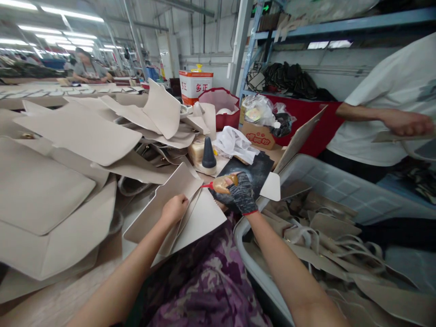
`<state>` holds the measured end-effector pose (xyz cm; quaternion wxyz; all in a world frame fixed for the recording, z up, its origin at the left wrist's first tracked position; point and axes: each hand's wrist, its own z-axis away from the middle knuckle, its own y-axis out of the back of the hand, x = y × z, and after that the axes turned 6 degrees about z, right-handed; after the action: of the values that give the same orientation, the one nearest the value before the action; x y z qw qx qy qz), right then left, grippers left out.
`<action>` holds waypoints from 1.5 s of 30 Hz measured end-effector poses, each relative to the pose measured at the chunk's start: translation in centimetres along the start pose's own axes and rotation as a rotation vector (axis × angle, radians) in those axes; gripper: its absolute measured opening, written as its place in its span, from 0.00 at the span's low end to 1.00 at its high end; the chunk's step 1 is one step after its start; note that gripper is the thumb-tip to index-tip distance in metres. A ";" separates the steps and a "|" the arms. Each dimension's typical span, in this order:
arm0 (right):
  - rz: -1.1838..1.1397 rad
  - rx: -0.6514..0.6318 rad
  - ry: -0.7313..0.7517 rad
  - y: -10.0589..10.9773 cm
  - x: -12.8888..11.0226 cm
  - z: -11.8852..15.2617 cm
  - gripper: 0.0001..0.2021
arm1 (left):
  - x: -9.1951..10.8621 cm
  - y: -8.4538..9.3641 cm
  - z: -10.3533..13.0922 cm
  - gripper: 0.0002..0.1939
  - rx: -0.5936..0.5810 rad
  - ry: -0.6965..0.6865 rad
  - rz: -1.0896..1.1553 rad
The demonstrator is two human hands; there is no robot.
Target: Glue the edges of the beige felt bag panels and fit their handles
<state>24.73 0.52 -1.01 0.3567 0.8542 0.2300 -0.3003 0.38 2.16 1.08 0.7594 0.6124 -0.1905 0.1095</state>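
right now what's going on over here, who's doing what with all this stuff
The gloved right hand holds a bottle with its red nozzle pointing at a folded beige piece; whether the tip touches is hard to tell. The bare left hand grips that piece near its inner edge. More beige pieces lie heaped to the left, and a pale bin on the right holds others. Beyond it, a person in a white shirt handles something beige.

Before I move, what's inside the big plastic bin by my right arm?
The bin holds a jumble of beige pieces, some with looped straps. Whatever lies under them, including the bottom, is covered and can't be seen.
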 end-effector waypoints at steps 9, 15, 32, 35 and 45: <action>-0.012 -0.040 0.010 0.6 -0.4 -0.1 0.16 | 0.0 -0.1 0.0 0.14 0.014 -0.001 -0.016; -0.033 -0.055 -0.032 0.6 -0.2 0.2 0.17 | 0.1 -0.1 0.1 0.14 0.015 -0.004 -0.022; -0.142 -0.155 -0.054 2.5 -2.6 3.9 0.15 | 0.3 0.0 0.6 0.15 0.013 -0.014 -0.034; -0.166 -0.162 -0.076 2.8 -3.1 4.7 0.16 | 0.3 0.0 0.6 0.15 0.018 -0.018 -0.034; -0.194 -0.209 -0.082 3.8 -4.7 7.3 0.16 | 0.1 -0.2 0.8 0.15 0.039 -0.041 -0.041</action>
<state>21.19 -8.18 -0.15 0.4221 0.7731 0.3268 -0.3425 0.46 1.28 1.10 0.7452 0.6331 -0.1915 0.0852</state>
